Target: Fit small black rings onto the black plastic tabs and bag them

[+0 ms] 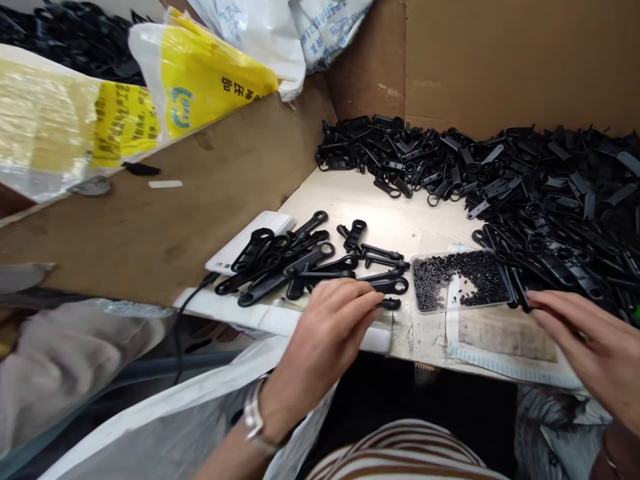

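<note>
My left hand is closed over the near edge of the worktop, its fingertips on one end of a black plastic handle. Most of that piece is hidden under the fingers. Beside it lies a loose group of similar ring-ended black handles. On the right, my right hand pinches a slim black handle at the edge of a big heap. Between the hands sits a shallow clear tray with many tiny black parts, thinned out in the middle.
A large heap of black handles lies along the back and right. Cardboard walls enclose the worktop. A white flat device with a black cable is at left. Yellow and white sacks hang over the left wall.
</note>
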Tool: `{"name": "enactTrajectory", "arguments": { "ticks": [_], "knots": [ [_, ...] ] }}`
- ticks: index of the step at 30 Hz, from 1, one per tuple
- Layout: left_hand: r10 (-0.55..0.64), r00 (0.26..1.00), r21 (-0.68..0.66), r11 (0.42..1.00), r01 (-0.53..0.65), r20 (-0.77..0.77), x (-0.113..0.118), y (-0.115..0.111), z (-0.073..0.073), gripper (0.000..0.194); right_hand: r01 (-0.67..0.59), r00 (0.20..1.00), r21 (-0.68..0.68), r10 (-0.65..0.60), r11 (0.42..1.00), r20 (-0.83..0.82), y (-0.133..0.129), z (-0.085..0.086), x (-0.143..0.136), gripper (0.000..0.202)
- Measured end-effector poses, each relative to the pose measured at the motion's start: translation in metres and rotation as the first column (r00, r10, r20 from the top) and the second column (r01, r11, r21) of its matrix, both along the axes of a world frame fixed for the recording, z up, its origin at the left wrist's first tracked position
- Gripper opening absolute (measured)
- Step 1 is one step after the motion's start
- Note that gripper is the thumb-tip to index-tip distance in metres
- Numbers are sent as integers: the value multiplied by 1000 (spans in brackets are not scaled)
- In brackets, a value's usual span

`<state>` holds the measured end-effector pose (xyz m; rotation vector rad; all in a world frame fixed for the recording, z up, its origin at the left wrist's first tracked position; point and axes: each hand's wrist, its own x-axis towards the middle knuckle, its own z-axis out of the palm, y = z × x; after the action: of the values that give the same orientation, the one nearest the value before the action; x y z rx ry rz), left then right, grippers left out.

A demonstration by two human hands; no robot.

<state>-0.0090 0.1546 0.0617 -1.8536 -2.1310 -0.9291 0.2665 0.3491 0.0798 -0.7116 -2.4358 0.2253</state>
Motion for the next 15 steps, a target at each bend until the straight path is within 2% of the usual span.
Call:
{"name": "enactTrajectory", "arguments": {
  "ticks": [1, 3, 5, 10, 15],
  "knots": [
    [0, 999, -66, 998, -4, -51, 2, 8, -10, 13, -43, 999, -7, 43, 999, 29, 4, -7, -8, 18],
    [24, 989, -213, 976, -55, -144, 5, 21, -28, 13, -38, 995, 2, 38, 999, 91, 9, -21, -21, 19],
    [38, 985, -290, 953, -86, -167, 7, 29, -39, 13, -9, 993, 2, 9, 1000, 121, 10, -31, -27, 21],
    [28, 990, -245, 968, -62, -138, 3, 30, -45, 18, -6, 999, -56, 9, 998, 50, 5, -48, -28, 24],
    [7, 993, -221, 975, -32, -114, -1, 28, -49, 18, 0, 1000, -81, -3, 997, -28, 3, -55, -16, 23]
  ]
}}
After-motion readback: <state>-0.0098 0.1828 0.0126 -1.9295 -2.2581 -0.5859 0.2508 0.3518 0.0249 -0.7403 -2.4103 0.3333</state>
